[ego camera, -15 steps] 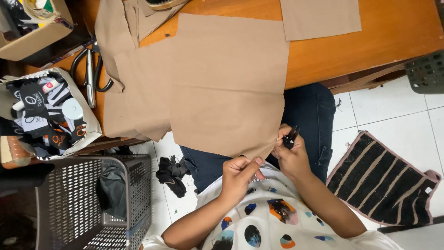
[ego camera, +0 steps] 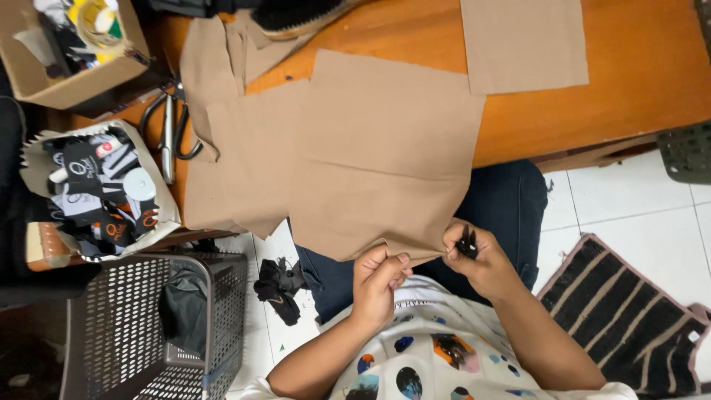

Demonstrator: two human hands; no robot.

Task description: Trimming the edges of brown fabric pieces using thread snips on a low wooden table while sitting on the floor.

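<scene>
A large tan fabric piece (ego camera: pixel 378 155) hangs off the near edge of the wooden table (ego camera: pixel 637 81) over my lap. My left hand (ego camera: pixel 378 280) pinches its lower edge with closed fingers. My right hand (ego camera: pixel 474 255) grips the same edge a little to the right and also holds a small black tool (ego camera: pixel 466 241) between its fingers. More tan fabric pieces (ego camera: pixel 237 155) lie under and left of the large one, and another tan fabric rectangle (ego camera: pixel 524 43) lies flat at the table's far side.
Black-handled scissors (ego camera: pixel 169 133) lie at the table's left edge. A cardboard box (ego camera: pixel 44 74) and a paper-lined tray of black labels (ego camera: pixel 96 189) sit left. A grey plastic basket (ego camera: pixel 118 333) stands on the floor, a black scrap (ego camera: pixel 278 287) beside it, a striped mat (ego camera: pixel 629 318) right.
Both hands have shifted slightly along the fabric's lower edge, still pinching it. The view has moved a little; nothing else has changed.
</scene>
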